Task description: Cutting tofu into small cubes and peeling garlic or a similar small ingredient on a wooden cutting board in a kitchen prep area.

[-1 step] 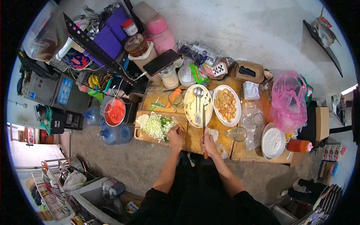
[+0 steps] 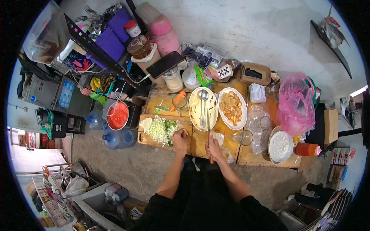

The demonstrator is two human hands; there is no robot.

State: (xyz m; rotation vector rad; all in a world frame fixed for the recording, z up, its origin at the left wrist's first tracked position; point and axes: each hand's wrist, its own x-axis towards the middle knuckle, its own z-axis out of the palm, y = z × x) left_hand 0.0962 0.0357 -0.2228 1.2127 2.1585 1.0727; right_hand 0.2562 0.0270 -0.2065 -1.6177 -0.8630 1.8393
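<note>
My left hand (image 2: pixel 180 138) is curled at the right side of the cutting board (image 2: pixel 144 138), beside a heap of chopped pale vegetable (image 2: pixel 158 129) and green pieces (image 2: pixel 171 127); whatever is in its fingers is hard to make out. My right hand (image 2: pixel 212 144) grips a knife (image 2: pixel 211 158), blade pointing away from me over the oval plate (image 2: pixel 196 111) that holds two spoons (image 2: pixel 204 107). A second oval dish (image 2: pixel 232 107) of brown pieces stands to its right. Orange and green scraps (image 2: pixel 162 108) lie behind the board, near a glass (image 2: pixel 178 101).
A bowl of red food (image 2: pixel 117 115) stands left above water jugs (image 2: pixel 117 139). Right are a glass (image 2: pixel 243 138), a bowl of white powder (image 2: pixel 281 146), an orange bottle (image 2: pixel 308 150) and a pink bag (image 2: pixel 295 100). A phone (image 2: pixel 165 63) sits behind, by a shelf post (image 2: pixel 96 52).
</note>
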